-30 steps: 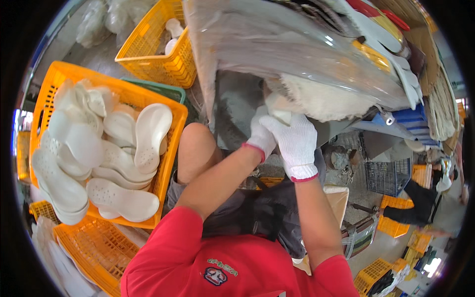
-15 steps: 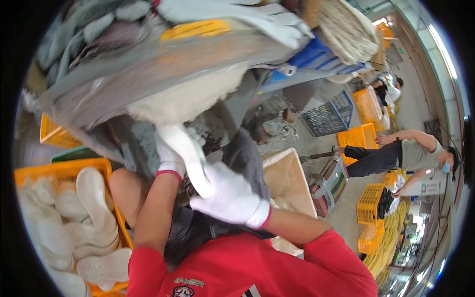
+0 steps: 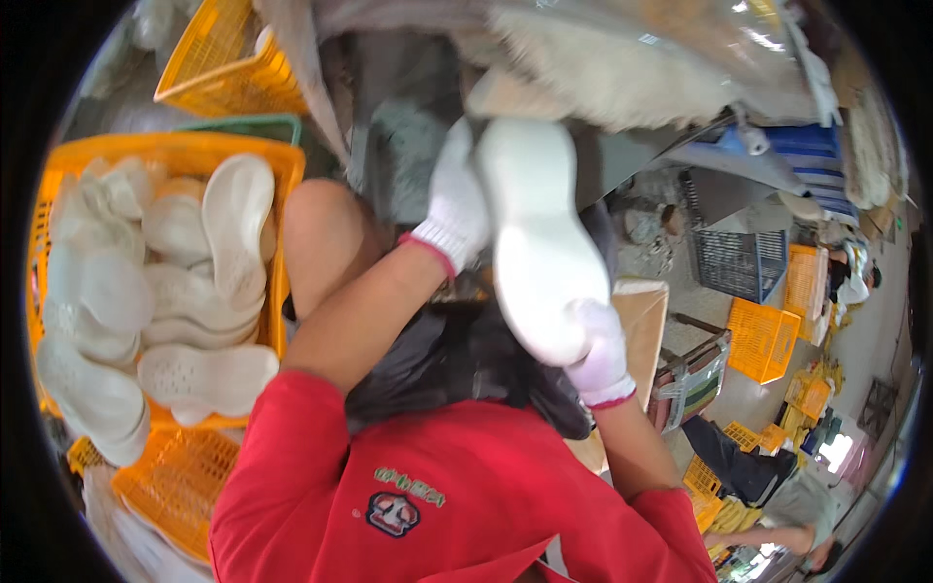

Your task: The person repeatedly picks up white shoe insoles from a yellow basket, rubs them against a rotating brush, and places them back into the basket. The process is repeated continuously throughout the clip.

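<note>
A white shoe sole (image 3: pixel 539 253) is held up in front of my lap, its long face turned toward me. My right hand (image 3: pixel 597 352), in a white knit glove with a red cuff, grips its lower end. Beside the sole's upper left edge is my left hand (image 3: pixel 457 199), gloved the same way, its fingers stretched out; whether they touch the edge is hard to see. To my left, an orange crate (image 3: pixel 165 146) holds a pile of similar white soles (image 3: pixel 238 219).
A fluffy cream-coloured cover (image 3: pixel 622 73) hangs from the work station ahead. Another orange crate (image 3: pixel 233 73) stands far left, and one (image 3: pixel 180 486) near left. A cream-lined container (image 3: pixel 641 311) is by my right side. At the right are a dark crate (image 3: pixel 741 260) and a bending person (image 3: pixel 797 505).
My view has swung, so the crate of soles sits further into the picture. The sole has turned from edge-on to face-on, and my hands have moved further apart along it.
</note>
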A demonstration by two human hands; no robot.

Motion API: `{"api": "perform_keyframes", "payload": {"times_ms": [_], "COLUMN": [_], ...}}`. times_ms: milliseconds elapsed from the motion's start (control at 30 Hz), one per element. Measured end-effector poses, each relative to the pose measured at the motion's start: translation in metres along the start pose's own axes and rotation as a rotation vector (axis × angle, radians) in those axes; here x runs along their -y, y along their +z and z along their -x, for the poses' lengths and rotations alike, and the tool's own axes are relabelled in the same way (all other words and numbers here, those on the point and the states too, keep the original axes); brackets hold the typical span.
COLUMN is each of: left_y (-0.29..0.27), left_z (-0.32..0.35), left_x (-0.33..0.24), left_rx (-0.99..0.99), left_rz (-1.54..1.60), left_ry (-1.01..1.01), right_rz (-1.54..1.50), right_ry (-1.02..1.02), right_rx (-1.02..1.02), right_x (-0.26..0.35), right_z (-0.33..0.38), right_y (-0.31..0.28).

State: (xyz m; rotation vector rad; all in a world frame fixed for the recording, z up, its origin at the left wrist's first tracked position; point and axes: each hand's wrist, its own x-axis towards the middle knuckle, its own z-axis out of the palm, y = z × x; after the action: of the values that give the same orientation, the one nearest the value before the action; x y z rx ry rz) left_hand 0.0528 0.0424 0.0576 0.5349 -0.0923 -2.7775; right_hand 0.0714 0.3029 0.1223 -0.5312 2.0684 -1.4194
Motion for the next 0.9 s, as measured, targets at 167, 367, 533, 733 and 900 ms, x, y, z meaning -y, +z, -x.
{"api": "perform_keyframes", "payload": {"times_ms": [167, 367, 533, 733, 900], "left_y": [0.017, 0.035, 0.018, 0.021, 0.014], "left_z": [0.015, -0.009, -0.044, -0.013, -0.022], "left_x": [-0.001, -0.025, -0.026, -0.028, -0.043], "left_rx": [0.049, -0.064, 0.173, -0.127, -0.081], "left_rz": [-0.048, -0.153, -0.788, -0.234, -0.081], "left_ry": [-0.068, -0.034, 0.145, 0.058, -0.13], "right_rz": [-0.54, -0.575, -0.58, -0.522, -0.511], "right_ry": [0.194, 0.136, 0.073, 0.081, 0.154], "right_rx": [-0.044, -0.099, -0.195, 0.024, -0.128], "right_x": [-0.011, 0.051, 0.096, 0.103, 0.09], "right_z": [-0.018, -0.089, -0.109, -0.106, -0.126], "right_y": [0.006, 0.039, 0.05, 0.046, 0.048]}}
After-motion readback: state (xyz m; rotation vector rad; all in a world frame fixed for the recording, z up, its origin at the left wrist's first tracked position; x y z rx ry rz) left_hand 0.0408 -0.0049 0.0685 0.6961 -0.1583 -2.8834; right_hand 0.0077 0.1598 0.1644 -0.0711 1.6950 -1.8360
